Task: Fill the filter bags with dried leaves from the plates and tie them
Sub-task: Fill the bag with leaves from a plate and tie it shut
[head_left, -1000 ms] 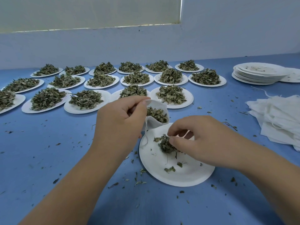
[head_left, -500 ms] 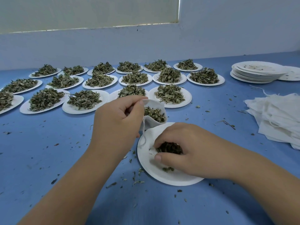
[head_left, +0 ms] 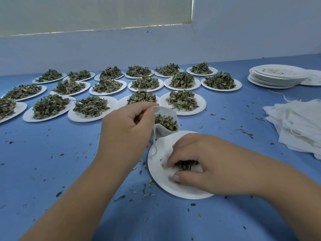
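Blue all over, the desk (head_left: 52, 153) runs back to a pale wall (head_left: 251, 32), and the work is laid out on it in stations. Rows of paper plates (head_left: 202, 108), each heaped with dried leaves, are ranked at the far side, within reach but apart from the working space. The emptied plates (head_left: 278, 79) are stacked at the far right. A pile of unused filter bags (head_left: 298, 129) is kept at the right edge, presumably so that the next one can be taken without a stretch.

One filter bag (head_left: 160, 134) is held up by the left hand (head_left: 126, 129). Its rim is pinched between thumb and curled fingers, so that the mouth is kept open and turned towards the near plate (head_left: 161, 183). The bag hangs just at the far rim of that plate — whether it touches cannot be told — so the carry is kept short and spills are likely caught on paper. It is already largely filled with leaves. Its drawstring (head_left: 154, 146) dangles loose over the plate rim, not yet tied.

The right hand (head_left: 205, 164) is curled down over the near plate, its fingers gathered round a small clump of leaves (head_left: 185, 164) — the last of that heap, it seems. Crumbs (head_left: 145, 188) are scattered on the desk beside the plate. The step in hand is judged to be the final pinch for this bag. Tying is yet to be done, and many full plates are left.
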Action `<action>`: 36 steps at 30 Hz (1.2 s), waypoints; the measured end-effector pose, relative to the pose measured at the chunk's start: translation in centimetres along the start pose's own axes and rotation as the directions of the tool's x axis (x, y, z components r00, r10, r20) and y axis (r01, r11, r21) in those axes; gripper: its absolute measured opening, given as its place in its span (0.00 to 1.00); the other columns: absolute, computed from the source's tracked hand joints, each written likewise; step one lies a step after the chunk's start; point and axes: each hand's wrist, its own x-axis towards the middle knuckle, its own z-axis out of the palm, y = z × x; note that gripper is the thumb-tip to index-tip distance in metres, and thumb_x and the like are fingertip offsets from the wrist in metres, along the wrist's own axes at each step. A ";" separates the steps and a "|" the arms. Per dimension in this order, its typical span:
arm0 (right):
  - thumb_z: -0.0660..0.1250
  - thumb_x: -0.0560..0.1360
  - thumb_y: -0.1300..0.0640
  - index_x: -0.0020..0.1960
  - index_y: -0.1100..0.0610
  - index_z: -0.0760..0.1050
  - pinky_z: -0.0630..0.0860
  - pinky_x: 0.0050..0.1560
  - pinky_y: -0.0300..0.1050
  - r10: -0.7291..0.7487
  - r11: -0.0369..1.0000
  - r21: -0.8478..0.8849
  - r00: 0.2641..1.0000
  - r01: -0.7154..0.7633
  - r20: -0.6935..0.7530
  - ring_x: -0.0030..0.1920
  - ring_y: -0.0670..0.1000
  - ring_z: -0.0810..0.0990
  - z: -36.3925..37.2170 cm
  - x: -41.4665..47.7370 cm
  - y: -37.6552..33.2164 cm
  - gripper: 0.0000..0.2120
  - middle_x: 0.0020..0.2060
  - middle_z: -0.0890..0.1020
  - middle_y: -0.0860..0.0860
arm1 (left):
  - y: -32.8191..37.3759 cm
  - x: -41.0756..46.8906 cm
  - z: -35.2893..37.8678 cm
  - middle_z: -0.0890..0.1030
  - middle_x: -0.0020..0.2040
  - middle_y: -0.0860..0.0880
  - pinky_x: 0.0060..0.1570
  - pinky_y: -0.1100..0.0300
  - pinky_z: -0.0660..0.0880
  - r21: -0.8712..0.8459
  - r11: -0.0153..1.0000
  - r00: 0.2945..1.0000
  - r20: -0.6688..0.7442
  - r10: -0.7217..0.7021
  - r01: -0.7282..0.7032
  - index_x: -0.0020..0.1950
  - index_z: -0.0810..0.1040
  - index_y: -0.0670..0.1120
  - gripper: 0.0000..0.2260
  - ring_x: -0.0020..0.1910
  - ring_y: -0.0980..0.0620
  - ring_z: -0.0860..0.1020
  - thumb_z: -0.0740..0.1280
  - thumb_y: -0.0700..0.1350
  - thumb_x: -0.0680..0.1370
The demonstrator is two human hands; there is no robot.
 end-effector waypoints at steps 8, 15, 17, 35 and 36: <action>0.63 0.72 0.43 0.56 0.35 0.73 0.70 0.55 0.39 0.123 0.992 -0.033 0.992 -0.125 -0.042 0.55 0.35 0.68 -2.2 -1.2 1.0 0.13 0.52 0.71 0.33 | -0.1 0.0 -0.2 0.75 0.25 0.48 0.26 0.68 0.72 0.021 1.000 1.000 0.004 0.021 -0.021 0.52 0.85 0.49 0.09 0.24 0.53 0.74 0.65 0.43 0.79; 0.62 0.67 0.30 0.67 0.32 0.62 0.69 0.51 0.33 0.138 0.989 -0.071 0.988 -0.133 0.070 0.53 0.35 0.70 -0.8 -1.0 0.5 0.29 0.55 0.62 0.30 | -0.1 0.1 -0.2 0.76 0.25 0.50 0.30 0.53 0.75 0.058 0.997 0.999 -0.002 0.044 -0.043 0.52 0.84 0.50 0.09 0.26 0.49 0.74 0.65 0.44 0.79; 0.62 0.70 0.32 0.68 0.34 0.62 0.70 0.50 0.33 0.122 0.988 -0.108 0.990 -0.114 0.074 0.52 0.37 0.70 -0.3 -0.9 0.3 0.27 0.55 0.61 0.31 | -0.1 0.1 -0.2 0.76 0.26 0.50 0.30 0.52 0.75 0.059 0.997 0.999 -0.004 0.046 -0.046 0.52 0.85 0.50 0.09 0.26 0.48 0.74 0.65 0.44 0.79; 0.61 0.78 0.49 0.61 0.38 0.74 0.69 0.44 0.39 0.123 0.982 -0.145 0.992 -0.121 0.004 0.42 0.40 0.66 0.4 0.0 -0.4 0.13 0.45 0.69 0.39 | -0.1 0.0 -0.2 0.76 0.27 0.48 0.31 0.51 0.74 0.084 0.994 0.998 0.010 0.064 -0.064 0.51 0.84 0.51 0.09 0.27 0.46 0.74 0.64 0.43 0.78; 0.61 0.78 0.49 0.62 0.39 0.72 0.69 0.44 0.39 0.128 0.980 -0.152 0.992 -0.126 0.002 0.43 0.40 0.65 0.4 0.0 -0.4 0.14 0.46 0.70 0.39 | -0.1 0.0 -0.2 0.76 0.27 0.48 0.31 0.51 0.74 0.087 0.994 0.998 0.010 0.066 -0.067 0.50 0.84 0.51 0.09 0.27 0.47 0.74 0.64 0.44 0.78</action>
